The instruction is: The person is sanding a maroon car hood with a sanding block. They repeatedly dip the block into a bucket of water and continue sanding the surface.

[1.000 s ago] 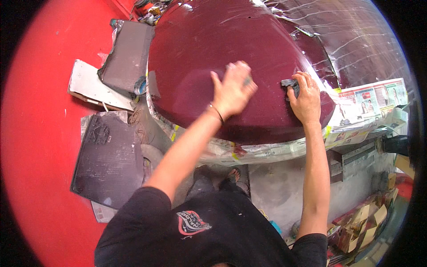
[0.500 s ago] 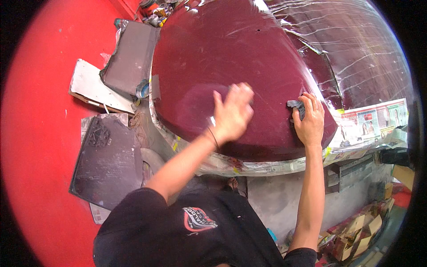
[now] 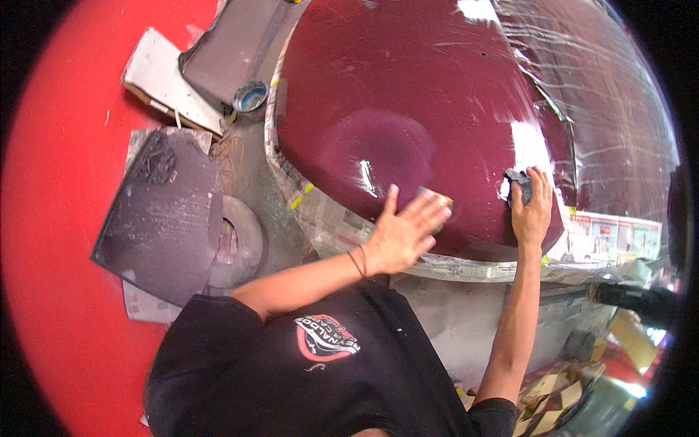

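A glossy maroon car hood [image 3: 408, 95] fills the upper middle of the view. My left hand [image 3: 404, 233] lies flat on its near edge, fingers spread, pressing a small yellowish sanding pad [image 3: 435, 197] under the fingertips. To the right, my right hand [image 3: 530, 213] rests on the hood's right side and grips a dark grey pad [image 3: 518, 182] against the paint. A duller patch [image 3: 378, 142] shows in the paint above my left hand.
Newspaper masking [image 3: 328, 218] and yellow tape line the hood's edge. Clear plastic film [image 3: 619, 124] covers the windscreen area. Grey panels [image 3: 164, 211] and a tyre [image 3: 240, 240] lie on the red floor [image 3: 58, 218] at left. A tape roll [image 3: 250, 95] sits further back, with cardboard scraps [image 3: 553, 393] at lower right.
My left hand has slid down the hood toward its near edge with the pad. My right hand has stayed at the hood's right side. The view has moved closer.
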Tool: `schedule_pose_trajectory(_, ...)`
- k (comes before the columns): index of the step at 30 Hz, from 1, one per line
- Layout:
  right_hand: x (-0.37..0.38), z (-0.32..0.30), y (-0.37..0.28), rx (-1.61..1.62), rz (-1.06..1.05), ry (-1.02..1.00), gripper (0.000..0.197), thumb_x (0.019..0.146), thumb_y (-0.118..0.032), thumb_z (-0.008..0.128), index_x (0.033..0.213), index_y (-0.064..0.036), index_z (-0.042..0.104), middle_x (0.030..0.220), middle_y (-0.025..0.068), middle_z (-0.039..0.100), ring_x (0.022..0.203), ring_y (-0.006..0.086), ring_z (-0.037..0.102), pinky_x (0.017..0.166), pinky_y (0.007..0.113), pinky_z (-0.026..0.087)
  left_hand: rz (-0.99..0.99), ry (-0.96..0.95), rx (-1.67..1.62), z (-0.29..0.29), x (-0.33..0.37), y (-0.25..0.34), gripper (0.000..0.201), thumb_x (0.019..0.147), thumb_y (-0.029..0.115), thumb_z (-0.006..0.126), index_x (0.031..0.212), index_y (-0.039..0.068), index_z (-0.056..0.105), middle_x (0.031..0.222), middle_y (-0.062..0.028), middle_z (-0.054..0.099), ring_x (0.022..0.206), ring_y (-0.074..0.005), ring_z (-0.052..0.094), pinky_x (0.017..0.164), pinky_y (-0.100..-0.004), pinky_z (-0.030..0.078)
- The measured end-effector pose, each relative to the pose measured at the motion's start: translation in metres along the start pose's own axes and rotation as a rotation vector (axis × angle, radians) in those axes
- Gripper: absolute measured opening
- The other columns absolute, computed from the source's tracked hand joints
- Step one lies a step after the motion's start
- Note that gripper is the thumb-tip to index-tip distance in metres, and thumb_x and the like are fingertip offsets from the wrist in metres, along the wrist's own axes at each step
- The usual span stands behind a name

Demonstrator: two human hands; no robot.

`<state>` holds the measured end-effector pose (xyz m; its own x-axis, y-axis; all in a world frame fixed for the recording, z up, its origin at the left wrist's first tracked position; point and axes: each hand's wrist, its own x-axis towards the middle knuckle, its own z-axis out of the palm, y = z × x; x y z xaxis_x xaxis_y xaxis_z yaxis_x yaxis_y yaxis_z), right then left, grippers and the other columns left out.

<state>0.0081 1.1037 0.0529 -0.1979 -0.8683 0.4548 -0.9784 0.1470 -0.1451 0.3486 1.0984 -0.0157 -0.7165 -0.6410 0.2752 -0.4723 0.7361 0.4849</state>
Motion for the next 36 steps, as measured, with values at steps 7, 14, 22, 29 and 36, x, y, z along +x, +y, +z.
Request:
schedule_pose_trajectory(7,0.008,0.009,-0.007,-0.003,-0.037,-0.006,0.042,0.105,-0.021,0.071,0.144,-0.0074,0.065,0.153,0.0167,0.064,0.151,0.0380,0.052,0.126,0.050,0.041,-0.984,0.318,-0.027,-0.051,-0.035,-0.247,0.064,0.116,0.045,0.040,0.174,0.018,0.033,0.184,-0.0083,0.024,0.170,-0.0341,0.018,0.126,-0.0835,0.010)
schedule_pose_trajectory(14,0.000,0.008,0.008,0.011,-0.078,0.005,0.041,0.102,-0.010,0.066,0.143,-0.0089,0.064,0.152,0.0161,0.064,0.151,0.0384,0.052,0.125,0.051,0.043,-0.666,0.325,-0.013,-0.001,-0.017,-0.055,0.067,0.111,0.038,0.051,0.173,0.015,0.038,0.184,-0.0101,0.025,0.170,-0.0372,0.016,0.128,-0.0798,0.002)
schedule_pose_trajectory(22,-0.005,-0.003,0.014,0.272,0.116,0.025,0.033,0.100,-0.004,0.063,0.131,-0.0105,0.073,0.133,0.0141,0.073,0.124,0.0363,0.068,0.103,0.046,0.055,-0.621,0.586,0.101,0.026,-0.042,-0.089,0.062,0.114,0.039,0.049,0.173,0.022,0.037,0.183,-0.0034,0.028,0.171,-0.0314,0.018,0.128,-0.0819,0.004)
schedule_pose_trajectory(29,0.018,-0.007,-0.040,0.965,0.626,-0.076,0.040,0.100,-0.039,0.085,0.122,-0.0065,0.078,0.091,0.0012,0.073,0.073,0.0084,0.063,0.062,0.025,0.050,-0.951,0.681,-0.022,0.011,-0.027,-0.138,0.064,0.116,0.046,0.040,0.170,0.011,0.038,0.180,-0.0111,0.030,0.169,-0.0386,0.020,0.123,-0.0873,0.012)
schedule_pose_trajectory(36,0.031,0.038,-0.221,0.821,0.284,-0.354,0.050,0.098,-0.050,0.079,0.087,-0.0003,0.080,0.069,-0.0005,0.063,0.067,0.0108,0.054,0.059,0.034,0.041,-0.093,0.305,-0.142,0.088,-0.054,0.042,0.069,0.106,0.040,0.063,0.169,0.022,0.043,0.181,-0.0082,0.033,0.170,-0.0335,0.021,0.126,-0.0834,0.007)
